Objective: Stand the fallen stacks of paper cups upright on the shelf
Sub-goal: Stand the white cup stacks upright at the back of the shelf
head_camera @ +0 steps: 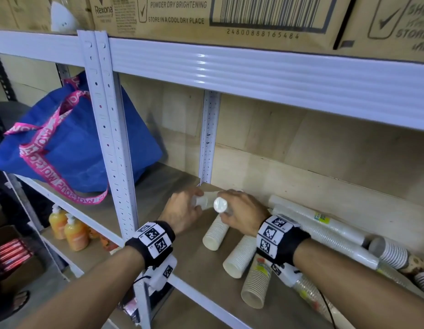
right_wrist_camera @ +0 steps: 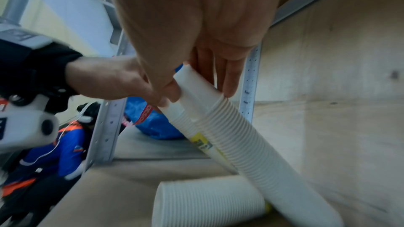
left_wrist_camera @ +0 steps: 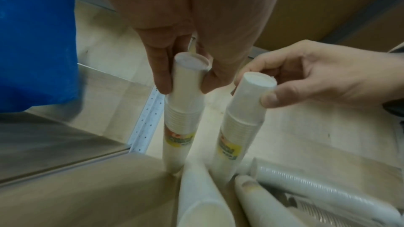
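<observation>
The shelf [head_camera: 201,276] carries a jumble of fallen cup stacks, and that jumble is the main hazard: the long sleeves [head_camera: 325,231] lying along the back wall and the short stacks [head_camera: 239,257] lying on their sides near the front sit close to the bases of the two stacks being raised, so a base could catch on a neighbour or rest partly on it and end up tilted. Both raised stacks are tall and narrow, with the small closed ends up, and in the right wrist view they lean against each other (a shared lean means one slipping could take the other down). Letting go before each base sits flat on the board would probably send them over again. The left stack [left_wrist_camera: 186,103] stands near the rear corner post, its top pinched between the thumb and fingers of the left hand [head_camera: 182,211]. The right stack [left_wrist_camera: 244,116] stands just beside it, towards the fallen pile, its top gripped by the curled fingers of the right hand [head_camera: 244,210]. Both hands are above the stacks, close together.
</observation>
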Demonstrator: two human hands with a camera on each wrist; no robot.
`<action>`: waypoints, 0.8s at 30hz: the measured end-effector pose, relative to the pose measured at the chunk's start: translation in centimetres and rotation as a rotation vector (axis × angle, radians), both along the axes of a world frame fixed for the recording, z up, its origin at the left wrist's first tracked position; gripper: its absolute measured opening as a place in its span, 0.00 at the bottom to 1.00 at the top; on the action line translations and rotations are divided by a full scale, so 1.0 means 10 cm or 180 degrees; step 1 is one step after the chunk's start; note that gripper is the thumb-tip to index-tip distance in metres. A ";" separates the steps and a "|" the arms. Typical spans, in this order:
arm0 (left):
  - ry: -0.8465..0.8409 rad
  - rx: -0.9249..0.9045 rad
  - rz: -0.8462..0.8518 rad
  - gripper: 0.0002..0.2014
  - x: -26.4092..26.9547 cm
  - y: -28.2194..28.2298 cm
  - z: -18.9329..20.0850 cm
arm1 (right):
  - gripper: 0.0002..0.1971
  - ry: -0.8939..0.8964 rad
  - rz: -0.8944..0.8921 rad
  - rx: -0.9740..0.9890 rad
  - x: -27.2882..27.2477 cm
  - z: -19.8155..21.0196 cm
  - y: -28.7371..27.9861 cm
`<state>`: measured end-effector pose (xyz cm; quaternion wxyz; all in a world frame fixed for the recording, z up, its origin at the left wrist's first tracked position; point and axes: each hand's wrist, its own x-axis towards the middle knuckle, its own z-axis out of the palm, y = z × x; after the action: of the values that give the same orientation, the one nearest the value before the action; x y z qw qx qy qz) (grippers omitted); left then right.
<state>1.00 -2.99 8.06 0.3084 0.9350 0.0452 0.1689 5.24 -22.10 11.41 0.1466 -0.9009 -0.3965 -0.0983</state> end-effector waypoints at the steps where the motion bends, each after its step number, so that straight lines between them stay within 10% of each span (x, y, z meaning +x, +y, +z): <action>1: -0.0077 -0.0081 0.0000 0.17 0.01 -0.03 0.08 | 0.16 -0.0022 -0.0070 0.0124 0.03 0.09 -0.02; 24: -0.0330 0.0154 -0.0016 0.22 0.83 -0.04 1.23 | 0.12 0.0251 -0.0696 0.1668 0.74 0.87 0.21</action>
<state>9.31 -3.37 20.34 0.2880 0.9323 0.0228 0.2174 12.64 -20.00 20.14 0.3783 -0.8729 -0.2520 -0.1776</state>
